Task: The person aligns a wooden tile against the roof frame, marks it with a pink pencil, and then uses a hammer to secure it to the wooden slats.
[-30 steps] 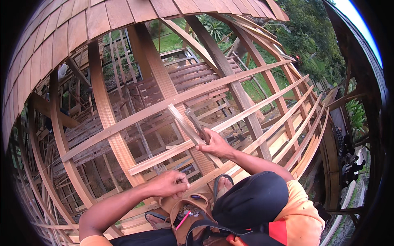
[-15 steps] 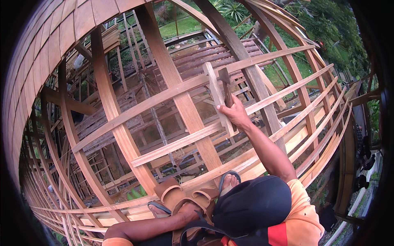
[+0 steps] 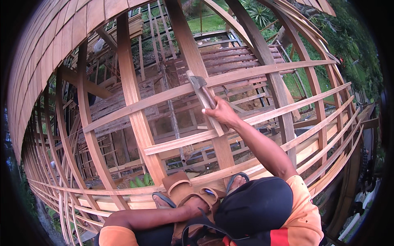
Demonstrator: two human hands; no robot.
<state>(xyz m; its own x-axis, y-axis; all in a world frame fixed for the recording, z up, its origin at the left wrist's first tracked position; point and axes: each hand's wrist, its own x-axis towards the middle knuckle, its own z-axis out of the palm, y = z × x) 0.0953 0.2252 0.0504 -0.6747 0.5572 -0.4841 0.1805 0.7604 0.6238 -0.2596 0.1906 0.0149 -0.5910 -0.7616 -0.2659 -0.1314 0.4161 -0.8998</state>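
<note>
In the head view, my right hand (image 3: pixel 219 112) is closed round a short pale board (image 3: pixel 203 100) and a hand tool (image 3: pixel 199 82) with a dark metal head. Both lie tilted across two long horizontal battens, the upper one (image 3: pixel 240 75) and the lower one (image 3: pixel 262 117); a wide rafter (image 3: pixel 195 57) runs behind them. My left hand (image 3: pixel 195 205) reaches into a brown leather tool pouch (image 3: pixel 178 190) between my legs, its fingers hidden.
A curved wooden roof frame surrounds me, with open gaps showing timbers (image 3: pixel 242 57) and soil far below. Overlapping shingles (image 3: pixel 49 57) cover the upper left. My sandalled feet (image 3: pixel 162 201) rest near the lower battens. Grass (image 3: pixel 211 22) and trees (image 3: pixel 344 45) lie beyond.
My left hand has dropped from beside the battens into the pouch. My right hand has moved farther from my body with the board and tool. The view has shifted.
</note>
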